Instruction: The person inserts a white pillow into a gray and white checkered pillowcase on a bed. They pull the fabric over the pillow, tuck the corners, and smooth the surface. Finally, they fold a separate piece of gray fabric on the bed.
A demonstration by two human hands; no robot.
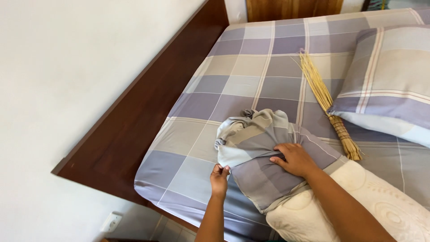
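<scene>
Checked cloth in grey, lilac and cream covers most of what we see: a fitted sheet (251,76) stretched over the bed, and a pillowcase (264,148) of the same pattern bunched over the end of a cream bolster pillow (358,201) that lies on the near right part of the mattress. Our left hand (219,177) has its grip pinched together on the lower left edge of the pillowcase, fingers closed around a fold of fabric. Our right hand (293,159) rests on top of the pillowcase, fingers curled and clamped into the gathered cloth where it wraps the bolster. The case covers only the bolster's far end; the quilted cream body shows bare toward us. Just beyond the right hand, a straw whisk broom (324,101) lies on the sheet, its bound handle nearest the bolster. A second pillow (389,80) in matching checks sits at the right, beside the broom. A dark wooden bed frame (148,103) runs along the left against a white wall (53,76).
</scene>
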